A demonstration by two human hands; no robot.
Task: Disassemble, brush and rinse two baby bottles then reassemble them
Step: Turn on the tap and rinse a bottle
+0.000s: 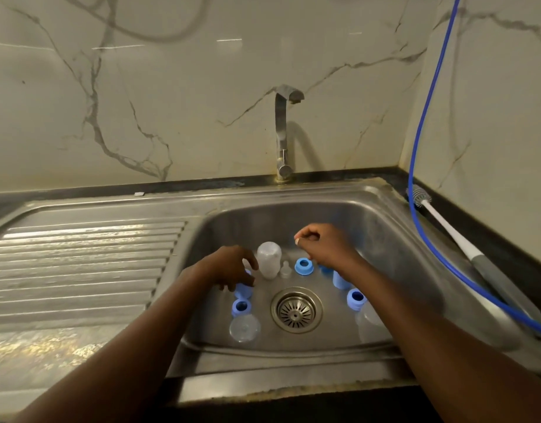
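Gleaming steel sink (385,209) holds translucent cylindrical bottle (269,259).

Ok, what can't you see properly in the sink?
Head view:
- blue cap, half under the left hand.
- blue pieces and clear bottle, partly behind the right forearm.
- whether the right hand pinches anything: too small.
- blue hose, cut off by the top edge.

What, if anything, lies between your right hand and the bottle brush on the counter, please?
The blue hose does. It passes the brush's head, then runs along the right rim of the sink, on the sink side of the bottle brush. The right hand would have to reach over it. Nothing else visible intervenes.
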